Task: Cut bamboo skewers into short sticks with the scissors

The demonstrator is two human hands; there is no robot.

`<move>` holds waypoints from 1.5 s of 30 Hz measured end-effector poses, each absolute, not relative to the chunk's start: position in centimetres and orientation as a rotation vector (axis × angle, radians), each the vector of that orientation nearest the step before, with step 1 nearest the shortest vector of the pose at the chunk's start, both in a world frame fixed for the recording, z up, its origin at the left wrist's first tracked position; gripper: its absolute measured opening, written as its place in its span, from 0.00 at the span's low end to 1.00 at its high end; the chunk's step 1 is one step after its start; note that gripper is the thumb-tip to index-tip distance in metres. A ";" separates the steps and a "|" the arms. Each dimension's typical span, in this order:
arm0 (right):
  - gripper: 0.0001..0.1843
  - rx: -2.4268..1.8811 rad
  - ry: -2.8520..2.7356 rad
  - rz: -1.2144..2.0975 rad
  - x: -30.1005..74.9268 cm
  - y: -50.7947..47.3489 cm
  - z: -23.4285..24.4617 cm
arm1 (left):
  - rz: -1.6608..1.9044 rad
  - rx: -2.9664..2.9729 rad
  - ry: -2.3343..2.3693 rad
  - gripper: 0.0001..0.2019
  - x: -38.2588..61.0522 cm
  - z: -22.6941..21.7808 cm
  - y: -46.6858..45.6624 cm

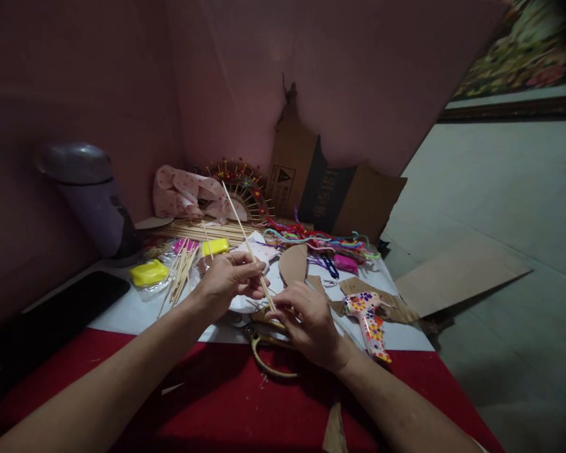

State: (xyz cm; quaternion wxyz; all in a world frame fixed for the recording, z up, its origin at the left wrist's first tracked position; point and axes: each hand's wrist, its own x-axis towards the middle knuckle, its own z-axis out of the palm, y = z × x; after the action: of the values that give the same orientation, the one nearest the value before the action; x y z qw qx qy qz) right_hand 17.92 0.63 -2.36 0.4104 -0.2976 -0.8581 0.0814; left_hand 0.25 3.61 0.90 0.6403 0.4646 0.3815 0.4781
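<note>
My left hand [233, 277] is closed around a thin wooden skewer [239, 223], which slants up and away to the left. A second, shorter stick [207, 240] rises behind the left knuckles; whether that hand holds it too I cannot tell. At the skewer's lower end, my right hand [306, 321] pinches it between thumb and fingers. Beneath the right hand lie scissors [257, 360], partly covered, with one handle loop over the red cloth. Just beyond the hands rests a leaf-shaped piece of cardboard [293, 264].
A flower-patterned glue gun [370, 321] lies at right. Several loose sticks [182, 270] and yellow packets [149, 273] are at left, near a dark phone-like slab [80, 294] and purple bottle [92, 201]. Colourful pipe cleaners [318, 238] lie before upright cardboard [283, 157].
</note>
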 end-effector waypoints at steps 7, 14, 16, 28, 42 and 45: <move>0.04 -0.723 -2.174 0.190 18.1 0.7 -2.4 | 1.058 1.091 0.883 0.11 0.0 1.0 3.6; 0.05 -0.743 -2.169 0.212 17.9 0.6 -2.4 | 1.061 1.174 0.912 0.10 -0.1 1.1 3.6; 0.05 -0.759 -2.170 0.246 17.8 0.5 -2.3 | 1.059 1.200 0.921 0.09 -0.1 1.1 3.6; 0.17 -0.848 -1.498 1.728 17.4 0.2 -1.9 | 1.088 1.309 0.707 0.06 -0.4 1.7 3.0; 0.16 -0.890 -1.415 1.793 17.1 0.0 -1.5 | 1.034 1.305 0.708 0.08 -0.4 1.4 2.9; 0.17 -0.930 -1.492 1.684 16.8 -0.1 -1.6 | 1.035 1.321 0.724 0.08 -0.3 1.4 2.8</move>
State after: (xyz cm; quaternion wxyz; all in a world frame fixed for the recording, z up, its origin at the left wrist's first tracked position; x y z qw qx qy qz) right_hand 16.85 -0.08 -1.56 0.3462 -0.3582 -0.5749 0.6491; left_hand -0.29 2.84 1.38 0.6108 0.5724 0.3137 0.4482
